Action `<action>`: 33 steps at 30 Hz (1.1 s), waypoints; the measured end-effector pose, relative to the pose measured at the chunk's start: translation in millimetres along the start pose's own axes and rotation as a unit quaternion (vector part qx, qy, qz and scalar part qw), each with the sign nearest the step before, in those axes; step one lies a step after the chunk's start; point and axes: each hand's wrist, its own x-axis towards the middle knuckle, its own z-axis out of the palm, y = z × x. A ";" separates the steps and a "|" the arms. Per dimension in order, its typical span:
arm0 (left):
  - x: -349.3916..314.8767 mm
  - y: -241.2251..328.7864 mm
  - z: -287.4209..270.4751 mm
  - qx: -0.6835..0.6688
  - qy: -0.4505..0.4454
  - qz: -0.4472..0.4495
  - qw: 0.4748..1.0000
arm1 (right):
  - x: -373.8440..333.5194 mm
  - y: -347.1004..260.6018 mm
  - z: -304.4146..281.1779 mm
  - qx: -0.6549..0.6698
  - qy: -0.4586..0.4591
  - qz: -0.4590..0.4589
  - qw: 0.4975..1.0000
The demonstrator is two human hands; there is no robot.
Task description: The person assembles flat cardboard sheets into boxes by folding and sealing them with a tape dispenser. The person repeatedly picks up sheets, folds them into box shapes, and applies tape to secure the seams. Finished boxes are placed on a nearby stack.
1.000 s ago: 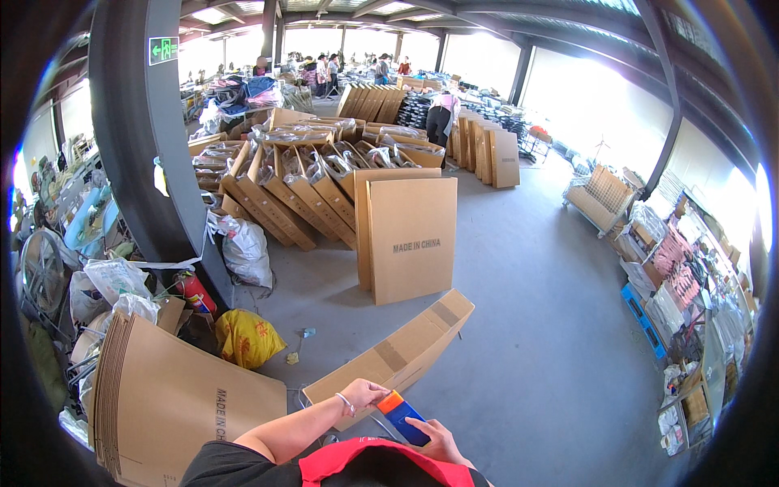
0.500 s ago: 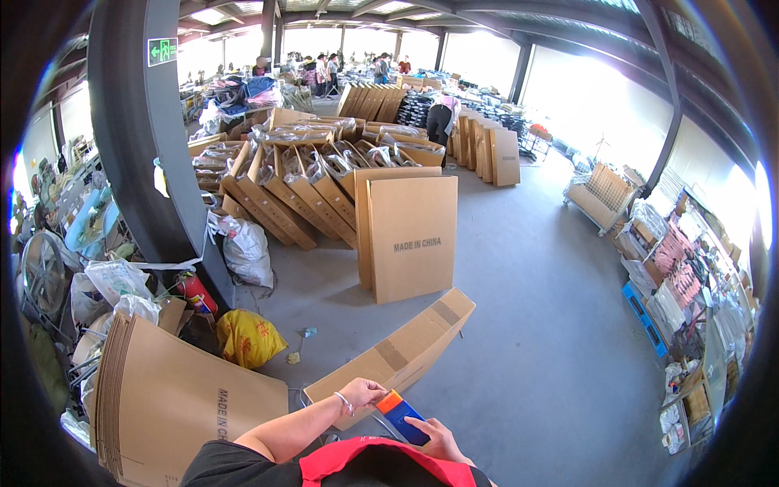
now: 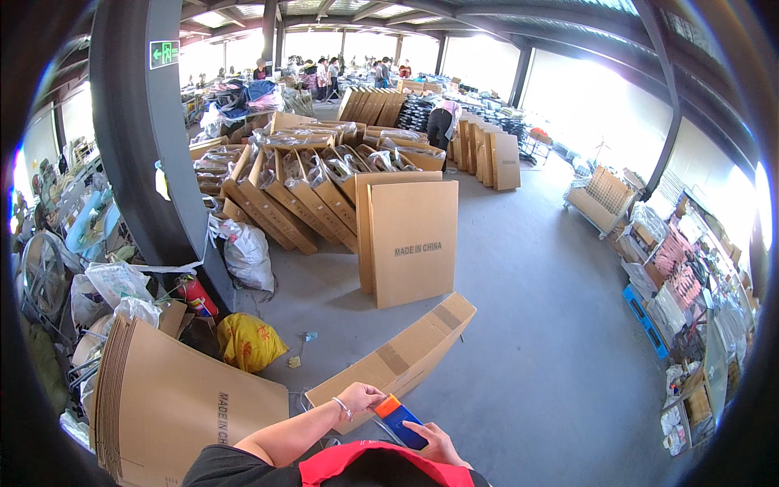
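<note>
My right hand [image 3: 440, 446] grips a flat blue dispenser-like thing with an orange end [image 3: 408, 430]; its exact kind I cannot make out. At the orange end, my left hand [image 3: 360, 398] has its thumb and fingers pinched together; what is between them is too small to tell. Just beyond both hands, a long narrow carton [image 3: 422, 341] lies on the floor at a slant, with darker bands across its top. Its near end is partly behind my left hand.
Two upright cartons [image 3: 414, 243] stand ahead, with rows of leaning cartons [image 3: 300, 203] behind. Flat cardboard sheets [image 3: 195, 398] stack at the left, near a yellow bag [image 3: 247, 341], a fire extinguisher [image 3: 196, 296] and a pillar [image 3: 142, 154]. A blue pallet [image 3: 645, 322] and piled goods line the right.
My hands and the blue-and-orange thing are slightly lower in the picture, along with the floor and cartons. Both hands keep nearly the same hold.
</note>
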 end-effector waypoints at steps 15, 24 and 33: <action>5.3 -10.1 -5.1 0.002 -0.002 -0.001 1.000 | 0.8 -1.9 3.2 0.007 0.002 0.000 1.000; 3.6 -5.7 -4.6 -0.016 -0.004 -0.004 1.000 | 2.7 -6.8 1.5 0.007 0.001 0.010 1.000; 6.4 -5.3 -5.5 -0.010 0.008 0.000 1.000 | 5.4 -8.1 0.1 0.000 -0.011 0.019 1.000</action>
